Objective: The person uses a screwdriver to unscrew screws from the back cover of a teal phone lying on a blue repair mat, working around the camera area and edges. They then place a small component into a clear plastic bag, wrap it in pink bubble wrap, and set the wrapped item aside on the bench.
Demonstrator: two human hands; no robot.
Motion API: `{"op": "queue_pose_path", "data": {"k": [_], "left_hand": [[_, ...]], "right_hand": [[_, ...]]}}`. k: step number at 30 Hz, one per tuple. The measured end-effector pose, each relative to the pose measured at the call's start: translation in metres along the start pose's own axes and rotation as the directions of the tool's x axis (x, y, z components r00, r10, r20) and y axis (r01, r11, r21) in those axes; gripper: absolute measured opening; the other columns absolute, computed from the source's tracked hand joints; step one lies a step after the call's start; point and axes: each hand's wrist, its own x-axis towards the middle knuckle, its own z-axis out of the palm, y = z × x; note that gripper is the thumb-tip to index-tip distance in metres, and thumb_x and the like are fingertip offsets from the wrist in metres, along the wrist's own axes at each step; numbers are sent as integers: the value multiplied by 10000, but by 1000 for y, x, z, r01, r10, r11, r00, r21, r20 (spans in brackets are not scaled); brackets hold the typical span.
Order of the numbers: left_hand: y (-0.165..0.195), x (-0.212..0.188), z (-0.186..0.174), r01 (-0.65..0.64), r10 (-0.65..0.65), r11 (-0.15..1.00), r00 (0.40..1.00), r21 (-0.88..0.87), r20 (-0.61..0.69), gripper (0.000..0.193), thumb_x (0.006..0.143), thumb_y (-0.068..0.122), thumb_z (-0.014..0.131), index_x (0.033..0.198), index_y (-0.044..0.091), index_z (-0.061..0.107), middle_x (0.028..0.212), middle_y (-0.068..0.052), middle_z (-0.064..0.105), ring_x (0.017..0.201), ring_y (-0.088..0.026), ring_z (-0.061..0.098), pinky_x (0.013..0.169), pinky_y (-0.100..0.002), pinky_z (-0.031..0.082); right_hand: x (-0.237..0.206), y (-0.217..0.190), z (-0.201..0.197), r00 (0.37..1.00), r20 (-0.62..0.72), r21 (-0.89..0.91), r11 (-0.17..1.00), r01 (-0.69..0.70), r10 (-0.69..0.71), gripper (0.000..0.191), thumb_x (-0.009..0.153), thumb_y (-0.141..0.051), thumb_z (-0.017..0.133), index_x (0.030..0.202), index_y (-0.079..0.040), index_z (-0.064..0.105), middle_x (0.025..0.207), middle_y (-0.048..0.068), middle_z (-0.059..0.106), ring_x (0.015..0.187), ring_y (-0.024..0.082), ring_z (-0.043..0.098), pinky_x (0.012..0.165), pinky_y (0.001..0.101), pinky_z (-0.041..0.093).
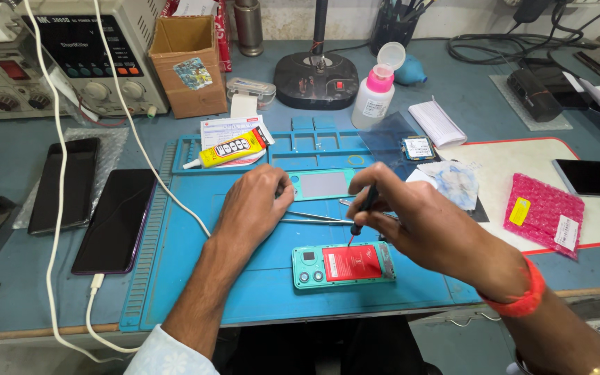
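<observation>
Your right hand [421, 222] pinching screwdriver [364, 212] over open teal phone [343, 265]; left hand [251, 205] loosely curled, empty; tip slip risks gouging red battery [351, 263]

A workbench with a dull blue-grey top [8, 278] fills the space, its front edge trimmed in pale wood and the dim floor showing just below. At the back, the bench meets a scuffed, off-white wall [286, 17]. Even, soft light falls over the whole surface, throwing only faint shadows.
</observation>
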Motion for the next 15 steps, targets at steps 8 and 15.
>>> {"op": "queue_pose_path", "data": {"k": [8, 15], "left_hand": [[6, 1, -4, -41, 28, 983, 997, -178, -76, 153, 801, 133, 767, 874, -1, 759, 779, -143, 755, 655, -235, 730, 642, -373, 573], [10, -3, -6, -38, 7, 944, 995, -327, -96, 101, 784, 74, 775, 817, -2, 717, 688, -81, 728, 622, -132, 695, 589, -301, 558]], "right_hand": [[-4, 4, 0, 999, 21, 74, 996, 41, -43, 355, 930, -31, 659, 1214, -53, 446, 1044, 116, 780, 980, 260, 799, 801, 367, 641], [-3, 6, 3, 930, 39, -155, 921, -356, 366, 399, 952, -172, 721, 1239, -123, 448, 915, 72, 812, 908, 215, 816, 757, 375, 612]]}}
